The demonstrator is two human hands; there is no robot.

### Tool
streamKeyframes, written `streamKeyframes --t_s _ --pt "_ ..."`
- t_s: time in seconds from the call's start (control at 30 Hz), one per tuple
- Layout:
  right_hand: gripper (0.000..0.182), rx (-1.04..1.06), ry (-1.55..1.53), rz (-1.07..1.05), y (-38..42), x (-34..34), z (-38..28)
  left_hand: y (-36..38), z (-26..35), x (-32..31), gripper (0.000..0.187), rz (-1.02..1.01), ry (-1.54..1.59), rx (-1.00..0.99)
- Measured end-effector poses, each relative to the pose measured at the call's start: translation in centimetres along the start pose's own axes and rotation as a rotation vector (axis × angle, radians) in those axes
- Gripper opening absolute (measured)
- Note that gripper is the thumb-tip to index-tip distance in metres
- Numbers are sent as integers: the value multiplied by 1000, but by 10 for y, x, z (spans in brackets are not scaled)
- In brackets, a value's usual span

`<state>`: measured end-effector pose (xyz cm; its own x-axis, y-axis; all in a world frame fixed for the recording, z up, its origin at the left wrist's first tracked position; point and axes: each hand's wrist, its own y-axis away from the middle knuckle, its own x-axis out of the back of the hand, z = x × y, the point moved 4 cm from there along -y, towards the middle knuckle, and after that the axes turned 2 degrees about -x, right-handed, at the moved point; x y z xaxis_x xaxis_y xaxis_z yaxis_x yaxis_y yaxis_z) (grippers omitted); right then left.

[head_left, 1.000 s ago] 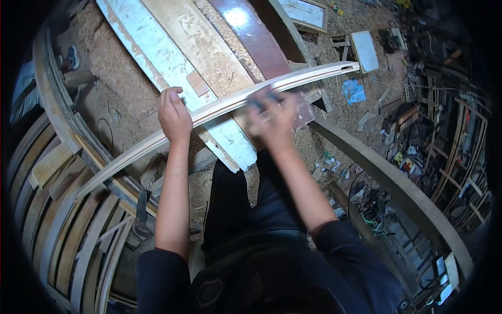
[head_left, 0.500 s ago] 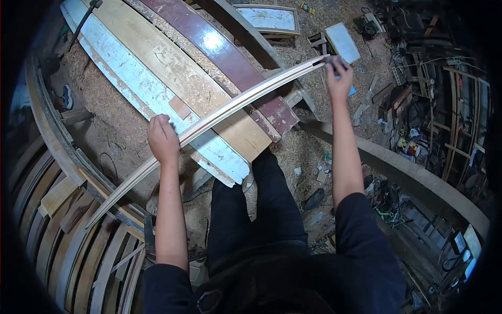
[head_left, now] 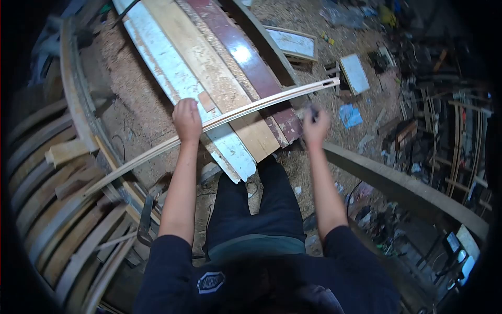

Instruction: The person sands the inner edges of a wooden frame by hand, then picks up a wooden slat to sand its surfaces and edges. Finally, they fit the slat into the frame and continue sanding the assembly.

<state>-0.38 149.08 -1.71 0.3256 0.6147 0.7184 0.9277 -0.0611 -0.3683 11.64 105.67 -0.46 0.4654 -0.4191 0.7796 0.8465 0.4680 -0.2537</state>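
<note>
My left hand (head_left: 187,121) is closed around a long, slightly curved wooden strip (head_left: 251,108) with a groove along its length. The strip lies slantwise across the planks, its slotted far end up at the right. My right hand (head_left: 317,127) is off the strip, just below that end, with its fingers curled round a small dark thing; blur keeps me from telling what it is. Under the strip are a worn white plank (head_left: 157,65), a tan plank (head_left: 196,57) and a glossy maroon plank (head_left: 264,68). Near my left hand lies a small wood piece (head_left: 206,101).
Curved wooden pieces (head_left: 47,196) are stacked at the left, with a handsaw (head_left: 145,222) beside them. A long curved beam (head_left: 402,180) runs along the right. Shavings cover the floor, where a blue scrap (head_left: 350,115) and a white-topped panel (head_left: 355,74) lie. Scrap wood clutters the far right.
My right hand has left the strip's far end and come down toward me, still curled. My left hand keeps its grip on the strip. The whole view has shifted.
</note>
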Motion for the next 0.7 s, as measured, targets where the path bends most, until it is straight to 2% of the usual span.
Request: streamKeyframes --t_s 0.03,0.07,0.1,0.17,0.23,0.3,0.37,0.43,0.5,0.57,0.67,0.7 --pt "25 -108 -104 -217 38 -7 -29 2 8 7 31 36 -14 -56" --pt "24 -22 -188 -354 66 -14 -58 9 14 15 26 100 20 -59" --pt "26 140 -215 -343 95 -25 -80 17 22 28 27 144 88 -36" --pt "37 142 -148 -431 133 -43 -113 48 36 48 27 244 181 9" --pt "41 154 -127 -446 155 -53 -141 98 41 68 28 238 235 52" --pt "44 158 -110 -533 177 -69 -141 161 39 85 28 191 270 160" --pt "46 135 157 -613 193 -80 -135 234 32 99 30 119 220 285" --pt "48 203 217 -683 180 -76 -143 304 23 113 31 164 229 354" --pt "48 238 263 -777 173 -77 -142 368 26 126 32 51 254 515" --pt "41 239 256 -856 165 -71 -145 420 36 138 32 109 239 575" --pt "49 271 45 -849 170 -47 -110 515 36 140 32 149 219 691" --pt "48 358 -9 -688 176 -18 -106 546 33 133 33 157 217 753"
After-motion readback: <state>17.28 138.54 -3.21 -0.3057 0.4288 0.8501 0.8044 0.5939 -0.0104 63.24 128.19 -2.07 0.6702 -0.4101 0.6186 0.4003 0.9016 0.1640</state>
